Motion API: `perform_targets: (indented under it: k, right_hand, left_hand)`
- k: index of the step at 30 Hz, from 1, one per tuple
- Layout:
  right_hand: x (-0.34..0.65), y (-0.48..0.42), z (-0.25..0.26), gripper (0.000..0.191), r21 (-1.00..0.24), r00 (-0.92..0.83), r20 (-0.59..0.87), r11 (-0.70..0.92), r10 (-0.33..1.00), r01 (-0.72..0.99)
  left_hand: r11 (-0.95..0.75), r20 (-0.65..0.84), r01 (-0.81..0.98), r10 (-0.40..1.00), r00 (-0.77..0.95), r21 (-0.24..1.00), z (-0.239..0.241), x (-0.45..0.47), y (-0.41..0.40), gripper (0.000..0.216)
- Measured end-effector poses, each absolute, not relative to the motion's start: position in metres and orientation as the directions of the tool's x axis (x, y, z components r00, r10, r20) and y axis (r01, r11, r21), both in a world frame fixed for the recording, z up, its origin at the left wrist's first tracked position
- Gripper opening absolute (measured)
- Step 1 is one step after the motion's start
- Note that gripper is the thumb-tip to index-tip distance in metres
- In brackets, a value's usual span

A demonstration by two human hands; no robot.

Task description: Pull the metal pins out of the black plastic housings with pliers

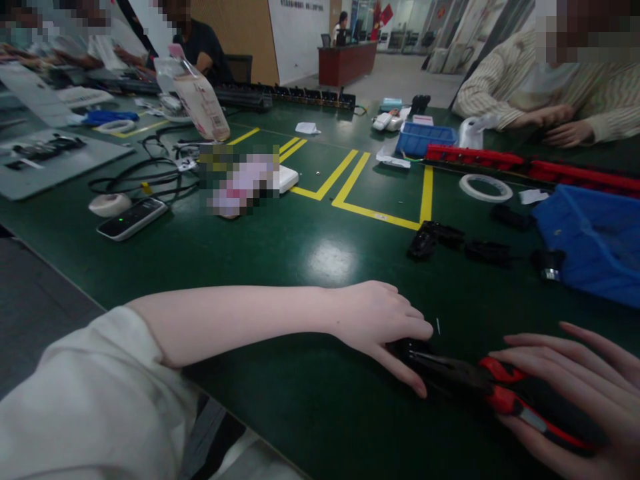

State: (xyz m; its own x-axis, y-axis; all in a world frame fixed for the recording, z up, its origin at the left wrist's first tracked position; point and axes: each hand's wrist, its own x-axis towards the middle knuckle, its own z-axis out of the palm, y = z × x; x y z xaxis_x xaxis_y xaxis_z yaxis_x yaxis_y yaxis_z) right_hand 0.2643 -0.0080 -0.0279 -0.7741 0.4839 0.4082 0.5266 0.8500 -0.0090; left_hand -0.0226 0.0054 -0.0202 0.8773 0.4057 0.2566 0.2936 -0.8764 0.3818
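My left hand [385, 323] lies on the green table [280, 267] near the front edge, its fingers curled around a small black part [407, 348] that is mostly hidden beneath them. My right hand [575, 393] comes in from the lower right and grips the red and black handles of a pair of pliers [480, 380]. The pliers' dark jaws point left and meet the black part under my left fingers. A tiny pale pin [438, 326] lies on the table just beyond my left fingertips.
Several black parts [435, 239] lie past my hands, beside a blue bin [595, 247] at right. A tape ring [485, 187], a red rail [500, 160], a small blue tray [423, 139], a phone [133, 218], cables [145, 177] and yellow floor-style markings [350, 183] lie farther off. Other people sit at the far side.
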Motion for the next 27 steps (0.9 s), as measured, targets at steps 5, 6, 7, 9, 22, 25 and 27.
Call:
perform_targets:
  k: [5,6,7,9,22,25,27]
  right_hand:
    - [0.275,-0.005,-0.034,0.057,0.023,-0.797,0.352,0.847,0.491,0.532]
    - [0.276,-0.005,-0.036,0.056,0.016,-0.792,0.353,0.843,0.499,0.538]
    - [0.276,-0.006,-0.037,0.055,0.007,-0.784,0.357,0.838,0.508,0.546]
    - [0.275,-0.008,-0.039,0.054,-0.003,-0.771,0.364,0.828,0.523,0.561]
    - [0.265,-0.011,-0.039,0.055,-0.036,-0.758,0.383,0.828,0.528,0.559]
    - [0.265,-0.011,-0.038,0.053,-0.012,-0.766,0.395,0.837,0.507,0.548]
    - [0.264,-0.01,-0.038,0.053,-0.002,-0.779,0.399,0.85,0.484,0.527]
  left_hand:
    - [-0.872,0.224,0.314,0.414,0.882,0.376,-0.019,-0.023,0.005,0.04]
    - [-0.871,0.22,0.316,0.415,0.883,0.375,-0.018,-0.023,0.005,0.04]
    - [-0.873,0.22,0.315,0.413,0.884,0.373,-0.018,-0.023,0.005,0.04]
    - [-0.878,0.228,0.3,0.4,0.888,0.373,-0.018,-0.024,0.005,0.041]
    - [-0.883,0.251,0.303,0.404,0.88,0.359,-0.021,-0.024,0.005,0.042]
    - [-0.882,0.247,0.297,0.399,0.883,0.366,-0.019,-0.024,0.005,0.042]
    - [-0.878,0.233,0.3,0.402,0.886,0.374,-0.018,-0.024,0.005,0.042]
